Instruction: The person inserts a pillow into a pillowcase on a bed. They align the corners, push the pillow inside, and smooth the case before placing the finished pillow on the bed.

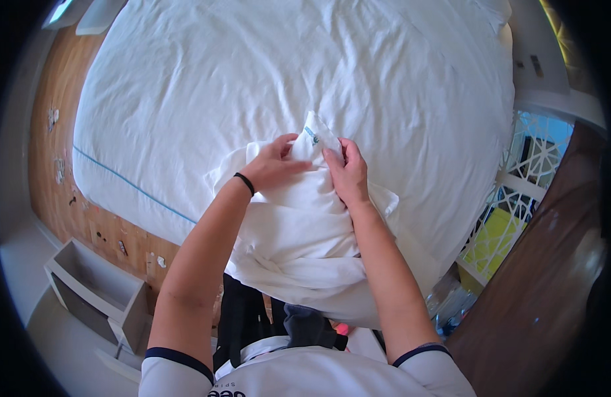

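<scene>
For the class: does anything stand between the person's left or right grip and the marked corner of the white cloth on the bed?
Nothing visible does. The right grip holds the marked corner of the white cloth; the left grip, blurred, is just left of it.

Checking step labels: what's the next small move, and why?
Probably close the left hand on the cloth beside its printed corner: the right hand seems to pinch the corner's other side, the left's blurred fingers show no clear grip, and the cloth lies bunched on the bed.
</scene>
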`<control>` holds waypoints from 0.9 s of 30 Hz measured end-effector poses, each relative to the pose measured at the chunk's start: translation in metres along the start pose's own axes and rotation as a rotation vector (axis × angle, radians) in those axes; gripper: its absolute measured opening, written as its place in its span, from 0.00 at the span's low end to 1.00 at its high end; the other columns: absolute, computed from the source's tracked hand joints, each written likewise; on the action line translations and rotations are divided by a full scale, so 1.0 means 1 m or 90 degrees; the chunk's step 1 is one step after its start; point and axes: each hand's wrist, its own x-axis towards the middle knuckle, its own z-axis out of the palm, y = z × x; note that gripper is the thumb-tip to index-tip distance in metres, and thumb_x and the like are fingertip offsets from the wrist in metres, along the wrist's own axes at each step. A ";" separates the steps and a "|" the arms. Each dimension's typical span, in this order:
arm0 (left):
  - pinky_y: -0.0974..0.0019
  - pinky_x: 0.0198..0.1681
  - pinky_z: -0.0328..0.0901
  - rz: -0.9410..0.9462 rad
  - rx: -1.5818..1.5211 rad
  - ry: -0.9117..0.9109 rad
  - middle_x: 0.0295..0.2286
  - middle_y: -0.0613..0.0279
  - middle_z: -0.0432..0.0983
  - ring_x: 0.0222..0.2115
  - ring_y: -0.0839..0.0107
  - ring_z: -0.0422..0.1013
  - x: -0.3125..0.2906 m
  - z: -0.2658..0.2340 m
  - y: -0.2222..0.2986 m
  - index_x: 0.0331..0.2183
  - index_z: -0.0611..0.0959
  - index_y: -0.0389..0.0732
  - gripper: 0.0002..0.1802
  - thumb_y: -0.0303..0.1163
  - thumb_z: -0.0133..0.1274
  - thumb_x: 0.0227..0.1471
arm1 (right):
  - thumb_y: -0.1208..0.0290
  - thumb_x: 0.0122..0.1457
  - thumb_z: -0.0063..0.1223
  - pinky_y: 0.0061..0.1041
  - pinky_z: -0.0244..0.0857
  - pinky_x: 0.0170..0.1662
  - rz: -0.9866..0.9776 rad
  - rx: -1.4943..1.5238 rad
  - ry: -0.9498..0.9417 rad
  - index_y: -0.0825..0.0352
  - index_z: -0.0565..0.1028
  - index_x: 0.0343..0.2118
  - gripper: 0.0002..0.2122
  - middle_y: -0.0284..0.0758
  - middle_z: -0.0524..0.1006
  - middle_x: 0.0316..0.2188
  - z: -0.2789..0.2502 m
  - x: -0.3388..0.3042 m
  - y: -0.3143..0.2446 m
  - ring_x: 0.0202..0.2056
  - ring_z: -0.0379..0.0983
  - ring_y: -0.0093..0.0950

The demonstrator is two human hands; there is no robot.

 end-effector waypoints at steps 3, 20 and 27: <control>0.68 0.50 0.65 -0.037 -0.093 0.012 0.47 0.58 0.74 0.46 0.74 0.70 0.009 -0.008 -0.007 0.57 0.70 0.38 0.35 0.45 0.60 0.54 | 0.68 0.57 0.58 0.35 0.69 0.37 -0.049 -0.017 0.079 0.69 0.74 0.36 0.10 0.40 0.78 0.32 0.000 -0.005 0.000 0.31 0.75 0.37; 0.70 0.46 0.64 -0.075 -0.095 -0.039 0.39 0.65 0.76 0.39 0.75 0.71 0.012 -0.005 0.028 0.46 0.78 0.36 0.26 0.44 0.62 0.51 | 0.74 0.52 0.61 0.34 0.69 0.39 -0.192 -0.174 -0.133 0.64 0.76 0.30 0.05 0.35 0.75 0.31 -0.036 -0.025 -0.033 0.36 0.73 0.37; 0.69 0.33 0.64 -0.031 0.001 -0.032 0.27 0.68 0.74 0.28 0.79 0.68 0.019 0.004 0.038 0.36 0.82 0.38 0.18 0.44 0.61 0.51 | 0.74 0.54 0.59 0.35 0.68 0.34 -0.138 -0.147 -0.162 0.65 0.75 0.29 0.03 0.37 0.75 0.27 -0.039 -0.030 -0.041 0.31 0.73 0.40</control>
